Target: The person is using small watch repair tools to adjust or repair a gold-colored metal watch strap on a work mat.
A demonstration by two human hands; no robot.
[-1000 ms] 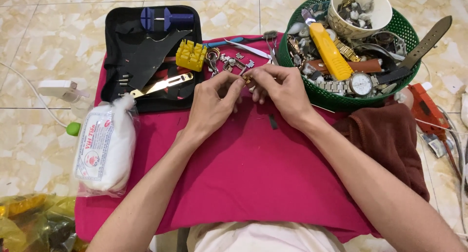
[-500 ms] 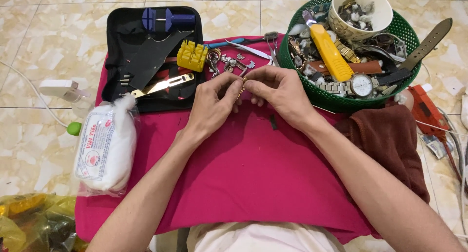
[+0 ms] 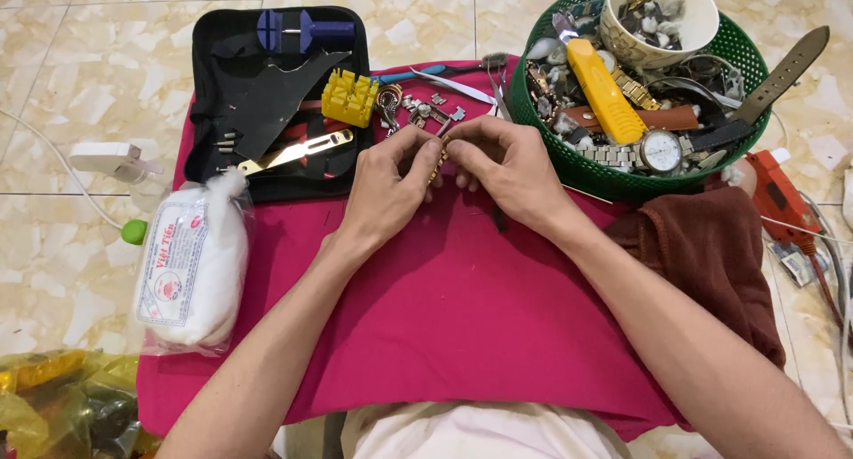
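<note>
Both hands meet over the pink cloth (image 3: 462,317) — left hand (image 3: 386,192) and right hand (image 3: 506,170) pinching a small gold watch band (image 3: 439,163) between fingertips, held upright just beside loose metal links (image 3: 426,111). Black tool case (image 3: 267,95) sits left, green basket (image 3: 622,182) of watches right — cotton bag (image 3: 191,263) near the left forearm.

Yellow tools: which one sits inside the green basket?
The long yellow bar-shaped tool, lying slanted among watches in the green basket. The other, a small blocky yellow holder, sits by the black tool case, outside it.
</note>
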